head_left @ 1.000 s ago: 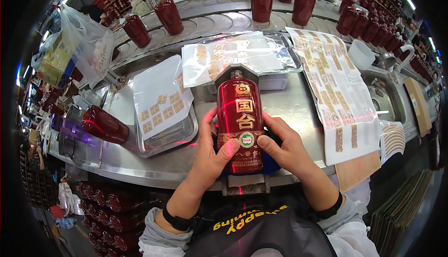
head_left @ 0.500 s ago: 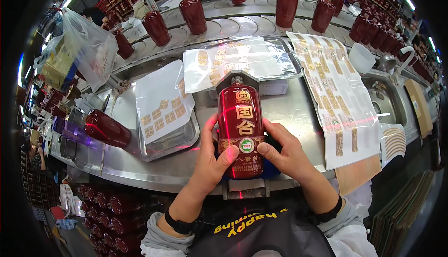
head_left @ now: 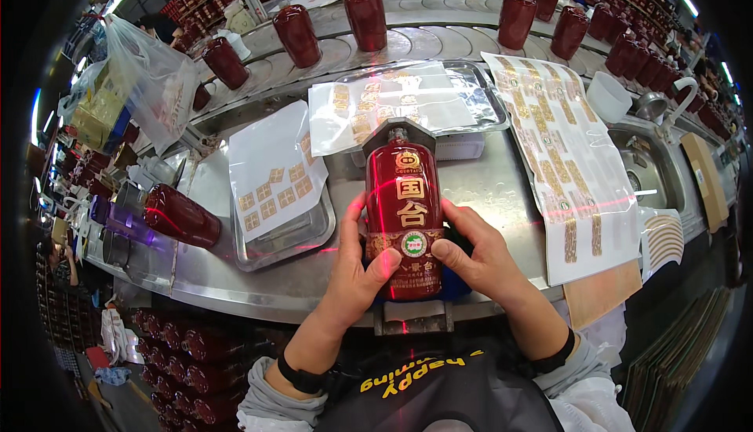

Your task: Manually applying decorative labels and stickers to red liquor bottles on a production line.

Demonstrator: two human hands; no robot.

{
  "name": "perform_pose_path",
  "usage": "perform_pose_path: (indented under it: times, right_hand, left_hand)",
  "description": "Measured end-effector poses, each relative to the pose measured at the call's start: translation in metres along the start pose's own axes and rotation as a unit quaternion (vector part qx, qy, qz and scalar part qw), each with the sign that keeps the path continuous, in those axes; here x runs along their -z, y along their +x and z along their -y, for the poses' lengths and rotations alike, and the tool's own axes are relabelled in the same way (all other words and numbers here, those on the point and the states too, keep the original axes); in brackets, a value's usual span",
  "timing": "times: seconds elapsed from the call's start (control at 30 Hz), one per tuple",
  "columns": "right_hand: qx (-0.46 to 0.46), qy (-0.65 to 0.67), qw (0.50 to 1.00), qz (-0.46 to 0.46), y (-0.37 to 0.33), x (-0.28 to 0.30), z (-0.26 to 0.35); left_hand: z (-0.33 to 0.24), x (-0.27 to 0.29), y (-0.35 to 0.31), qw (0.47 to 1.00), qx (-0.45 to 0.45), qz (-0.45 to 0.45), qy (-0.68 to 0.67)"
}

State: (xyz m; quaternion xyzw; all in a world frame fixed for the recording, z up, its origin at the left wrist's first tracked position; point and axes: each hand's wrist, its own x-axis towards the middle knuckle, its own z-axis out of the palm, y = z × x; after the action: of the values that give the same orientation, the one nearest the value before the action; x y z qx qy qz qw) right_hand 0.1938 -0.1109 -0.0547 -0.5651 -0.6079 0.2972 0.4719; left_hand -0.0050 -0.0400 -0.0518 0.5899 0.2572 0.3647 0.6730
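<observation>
A dark red bottle (head_left: 405,220) with gold lettering and a round green-and-white emblem lies against a dark angular holder (head_left: 423,127), neck pointing away from me. My left hand (head_left: 359,263) grips its left side, the thumb pressed near the emblem. From the other side my right hand (head_left: 474,255) mirrors that hold, its thumb also beside the emblem. Most of the fingers are hidden along the bottle's flanks. Red light lines run across the bottle and my left hand.
At left another red bottle (head_left: 182,215) lies tilted. A metal tray (head_left: 292,245) bears a sheet of gold stickers (head_left: 271,173). Longer sticker sheets (head_left: 565,165) spread at right, before a sink (head_left: 647,165). Behind, red bottles (head_left: 365,20) stand on a curved conveyor (head_left: 439,36).
Standing bottles on the nearer conveyor have shifted right, while those on the farther strip have shifted left. Both my hands and the bottle they hold stay practically still.
</observation>
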Motion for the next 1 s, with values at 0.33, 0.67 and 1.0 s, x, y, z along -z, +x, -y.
perform_pose_path:
  times: [0.33,0.67,1.0]
  right_hand:
    - [-0.011,0.017,1.0,0.004,-0.0008,0.0008,-0.0014]
    - [-0.001,0.003,1.0,0.005,0.0008,0.0012,-0.0016]
    - [0.0,-0.038,0.999,-0.029,-0.0033,0.004,-0.0013]
  left_hand:
    - [0.0006,0.0086,-0.0044,0.998,0.003,0.046,0.051]
    - [0.0005,0.0069,-0.0056,0.997,-0.002,0.036,0.061]
    - [0.0067,0.0085,-0.0066,0.996,-0.005,0.032,0.079]
